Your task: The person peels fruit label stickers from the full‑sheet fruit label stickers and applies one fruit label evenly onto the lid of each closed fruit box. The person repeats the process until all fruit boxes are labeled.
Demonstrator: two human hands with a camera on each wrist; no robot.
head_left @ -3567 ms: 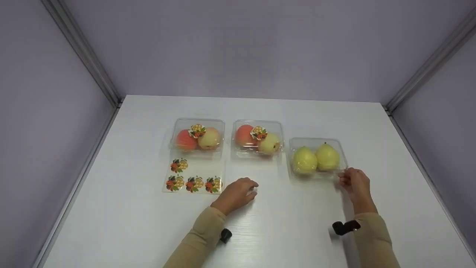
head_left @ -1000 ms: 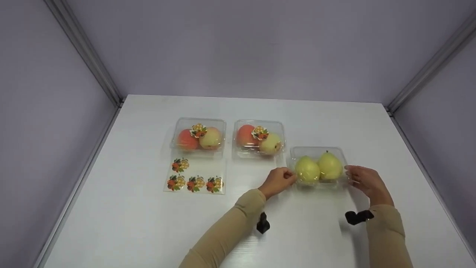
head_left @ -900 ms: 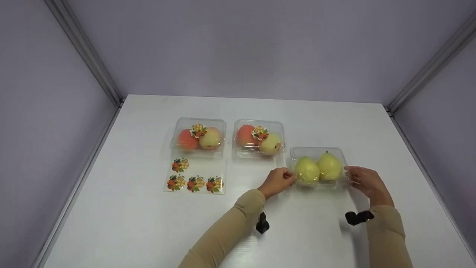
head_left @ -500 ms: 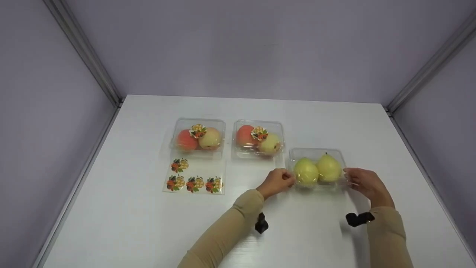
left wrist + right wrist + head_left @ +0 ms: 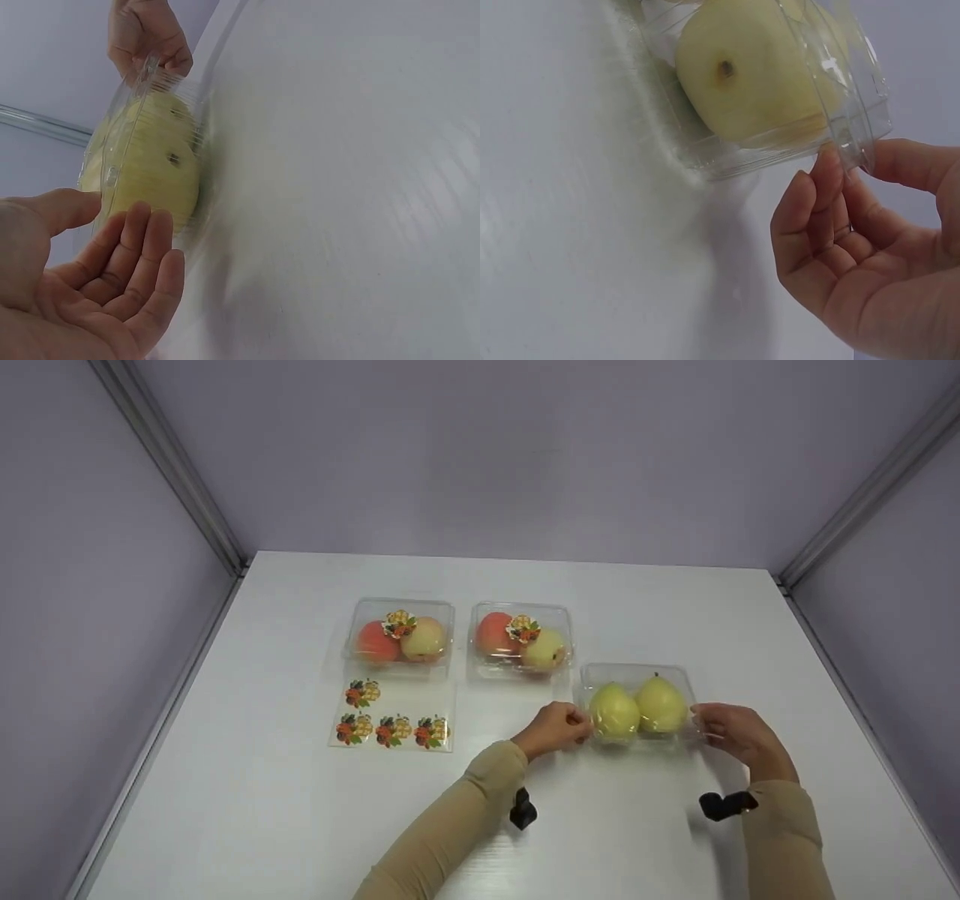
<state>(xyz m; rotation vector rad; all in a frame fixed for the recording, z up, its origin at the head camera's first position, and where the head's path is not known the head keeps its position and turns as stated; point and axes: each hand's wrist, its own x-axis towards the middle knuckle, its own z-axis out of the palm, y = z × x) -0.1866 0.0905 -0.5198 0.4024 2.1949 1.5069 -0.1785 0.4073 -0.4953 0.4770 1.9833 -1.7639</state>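
Observation:
A clear plastic clamshell box (image 5: 636, 668) holds two yellow-green pears, the left pear (image 5: 615, 714) and the right pear (image 5: 661, 705) side by side. At its left front corner my left hand (image 5: 553, 727) pinches the rim; the left wrist view has the thumb on top and curled fingers below. My right hand (image 5: 741, 733) grips the opposite edge, thumb and fingertips on the rim in the right wrist view. No sticker shows on this lid. In the left wrist view, the pears' dark blossom ends show through the box wall.
Behind and left stand two more clear boxes, a left box (image 5: 367, 607) and a middle box (image 5: 555, 611), each with two fruits and a fruit sticker on its lid. A sticker sheet (image 5: 411, 692) with several fruit stickers lies before the left one. Walls enclose the white table (image 5: 247, 810).
The pear box has come nearer to me. My left hand has moved right from beside the sticker sheet to the box's left edge; my right hand has stayed at its right edge.

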